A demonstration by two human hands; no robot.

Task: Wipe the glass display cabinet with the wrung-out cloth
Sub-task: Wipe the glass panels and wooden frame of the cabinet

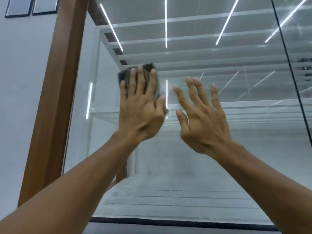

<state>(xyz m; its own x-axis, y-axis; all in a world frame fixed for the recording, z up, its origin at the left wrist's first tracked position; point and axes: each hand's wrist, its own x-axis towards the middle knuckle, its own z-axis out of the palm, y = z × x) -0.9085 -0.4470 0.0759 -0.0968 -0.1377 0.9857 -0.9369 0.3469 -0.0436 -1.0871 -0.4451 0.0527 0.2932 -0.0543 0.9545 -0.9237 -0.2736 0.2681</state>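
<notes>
The glass display cabinet fills the view; its front pane [202, 157] reflects ceiling light strips, and white shelves show behind it. A dark grey cloth [148, 68] lies flat against the pane at upper centre left. My left hand [141, 108] presses on the cloth with fingers spread, covering most of it. To its right, my right hand [202, 115] is raised with fingers apart, holding nothing, near or on the glass beside the cloth.
A brown wooden frame post [55, 92] runs along the cabinet's left side, with a pale wall [20, 81] and two dark-framed pictures [32, 5] beyond. A dark vertical seam [290, 68] divides the glass at right. A black strip [168, 222] edges the pane's bottom.
</notes>
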